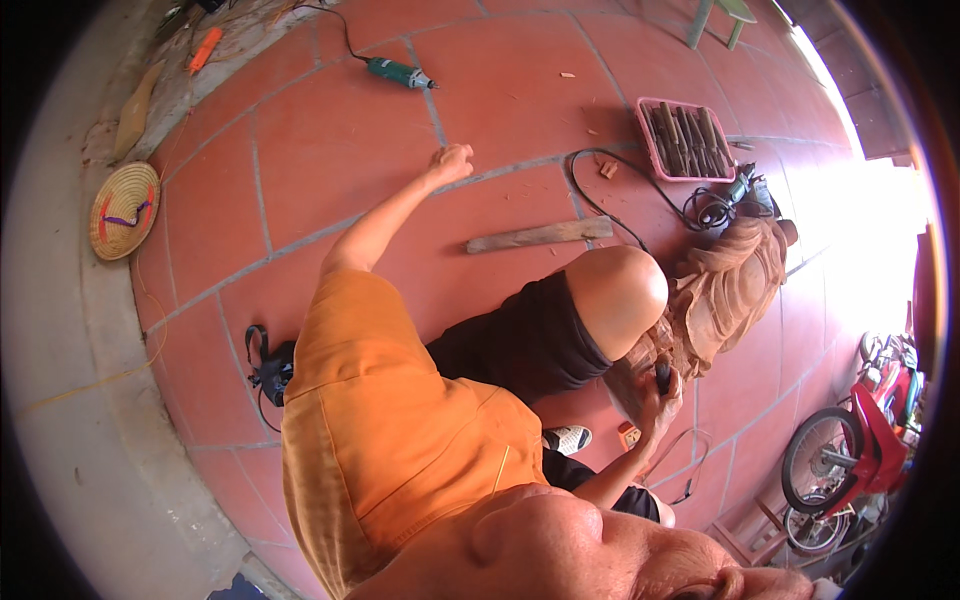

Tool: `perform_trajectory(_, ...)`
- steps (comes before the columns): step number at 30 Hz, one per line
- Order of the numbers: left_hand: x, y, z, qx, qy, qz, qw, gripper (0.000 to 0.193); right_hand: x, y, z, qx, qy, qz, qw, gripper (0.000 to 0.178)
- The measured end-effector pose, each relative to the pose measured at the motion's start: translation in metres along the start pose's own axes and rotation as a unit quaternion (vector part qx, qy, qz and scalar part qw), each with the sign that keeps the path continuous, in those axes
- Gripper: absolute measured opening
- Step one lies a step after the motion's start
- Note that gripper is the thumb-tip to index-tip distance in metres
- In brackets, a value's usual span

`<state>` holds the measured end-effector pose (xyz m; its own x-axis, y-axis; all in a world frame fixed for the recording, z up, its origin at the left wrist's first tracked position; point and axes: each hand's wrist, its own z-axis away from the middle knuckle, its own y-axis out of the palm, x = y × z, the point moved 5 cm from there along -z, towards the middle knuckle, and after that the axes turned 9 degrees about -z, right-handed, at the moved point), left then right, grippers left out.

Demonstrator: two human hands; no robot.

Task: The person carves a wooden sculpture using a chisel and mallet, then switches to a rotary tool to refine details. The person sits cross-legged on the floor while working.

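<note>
My left hand (453, 163) is stretched out over the tiled floor, its fingers curled in and nothing visible in them. It is nearest to a green rotary tool (398, 72) lying on the tiles with its cord trailing away. My right hand (660, 402) is closed around a short black object (663, 376), perhaps a tool handle; its working end cannot be made out. That hand is at the lower end of a brown carved wooden sculpture (735, 285) with flowing folds, lying beside my bent knee.
A pink tray (640, 140) holds several carving tools. Nearby are a corded power tool (740, 188) and a wooden plank (540, 235). A woven hat (125, 210) is by the left wall, a black camera (272, 375) by my side, a red motorbike (865, 440) at right.
</note>
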<state>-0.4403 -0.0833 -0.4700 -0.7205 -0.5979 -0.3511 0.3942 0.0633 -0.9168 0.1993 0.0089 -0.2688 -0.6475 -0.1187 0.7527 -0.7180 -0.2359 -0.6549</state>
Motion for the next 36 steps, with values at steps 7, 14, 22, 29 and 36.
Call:
perform_trajectory(7, 0.077, -0.072, -0.048, 0.016, -0.094, -0.064, 0.993, 0.036, 0.011, -0.002, -0.002, 0.017, 0.028, -0.043, 0.999, 0.029)
perform_trajectory(14, 0.124, -0.103, -0.093, -0.047, -0.069, -0.206, 0.975, 0.032, 0.01, -0.006, -0.004, 0.037, 0.127, -0.128, 0.983, 0.022)
perform_trajectory(22, 0.143, -0.135, -0.148, -0.057, -0.078, -0.323, 0.941, 0.03, 0.026, -0.007, -0.005, 0.036, 0.161, -0.122, 0.979, 0.018)
perform_trajectory(29, 0.185, -0.109, -0.187, -0.034, -0.094, -0.378, 0.92, 0.036, 0.009, -0.011, -0.009, 0.041, 0.176, -0.084, 0.98, 0.023)
perform_trajectory(36, 0.192, -0.1, -0.198, -0.007, -0.069, -0.407, 0.911, 0.035, 0.001, -0.012, -0.004, 0.054, 0.196, -0.127, 0.971, 0.026)
